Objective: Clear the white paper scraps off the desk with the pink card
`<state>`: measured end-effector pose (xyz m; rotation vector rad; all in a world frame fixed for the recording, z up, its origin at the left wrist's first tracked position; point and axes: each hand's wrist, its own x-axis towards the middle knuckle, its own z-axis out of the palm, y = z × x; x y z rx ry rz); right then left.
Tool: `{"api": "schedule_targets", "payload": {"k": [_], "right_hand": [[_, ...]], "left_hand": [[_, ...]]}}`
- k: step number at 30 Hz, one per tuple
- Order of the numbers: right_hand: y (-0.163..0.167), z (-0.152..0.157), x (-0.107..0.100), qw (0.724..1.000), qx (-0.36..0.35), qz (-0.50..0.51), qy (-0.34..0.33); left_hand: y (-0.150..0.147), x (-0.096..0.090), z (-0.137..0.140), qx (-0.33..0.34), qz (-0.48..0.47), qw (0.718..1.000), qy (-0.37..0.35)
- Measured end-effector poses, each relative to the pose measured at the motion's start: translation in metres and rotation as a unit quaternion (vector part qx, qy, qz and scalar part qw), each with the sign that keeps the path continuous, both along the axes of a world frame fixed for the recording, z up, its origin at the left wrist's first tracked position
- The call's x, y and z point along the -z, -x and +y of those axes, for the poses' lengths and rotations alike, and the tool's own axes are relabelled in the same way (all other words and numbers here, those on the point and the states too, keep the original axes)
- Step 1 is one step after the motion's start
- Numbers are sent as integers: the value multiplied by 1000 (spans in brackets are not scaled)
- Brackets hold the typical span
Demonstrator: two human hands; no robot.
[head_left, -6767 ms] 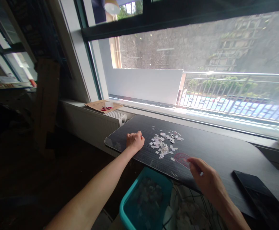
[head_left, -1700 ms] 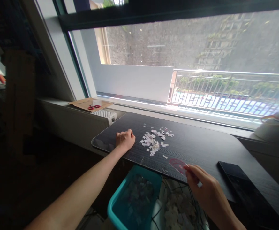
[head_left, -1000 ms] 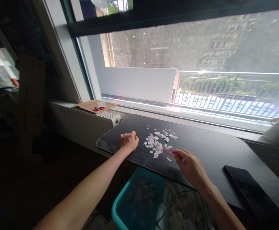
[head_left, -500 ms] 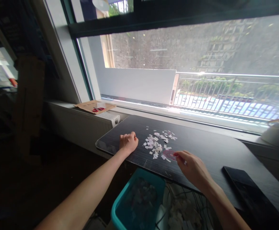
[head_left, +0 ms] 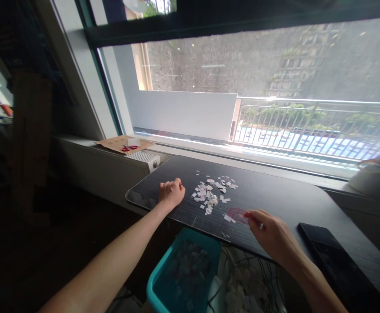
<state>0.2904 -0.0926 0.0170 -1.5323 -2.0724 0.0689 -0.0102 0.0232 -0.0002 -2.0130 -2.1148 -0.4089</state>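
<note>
Head view shows my right hand near the front edge of the dark table, its fingertips pressed together on the near edge of a thin clear red protractor, which lies flat on the table with its far edge next to two or three stray paper scraps. The main heap of paper scraps is a little farther, between the protractor and my left hand. The left hand is closed in a fist and rests on the table just beside the heap; I see nothing held in it.

I judge the protractor as very light and stiff, but thin plastic, so it can bend or snap if I press hard, and it slides easily on the smooth table. The best hold is a pinch at its rim, thumb under and fingers on top, as the grip does now. The scraps are almost without weight; they will scatter from a quick move and are hard to pick one by one, so pushing with an edge suits them better.

Below the table edge stands a teal bin with similar scraps inside. A black flat device lies at the right, well apart.
</note>
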Motion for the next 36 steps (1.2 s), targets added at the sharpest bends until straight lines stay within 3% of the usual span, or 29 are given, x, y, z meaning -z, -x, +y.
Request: {"api": "schedule_targets", "payload": {"k": [10,19,24,31,36], "right_hand": [[19,24,-8,1000,-13,-10,17],[-19,-19,-3,1000,-1,-19,7],[-23,-19,-3,1000,9,8,-1],[-42,-32,17,994,-72,53,58],[-51,-36,21,995,-59,75,20]], "left_hand": [[0,0,0,-3,-1,1000,2],[2,1,1,6,-12,1000,7],[1,-1,0,1,-7,1000,6],[1,1,2,-2,2,1000,6],[0,-1,1,-4,1,1000,7]]}}
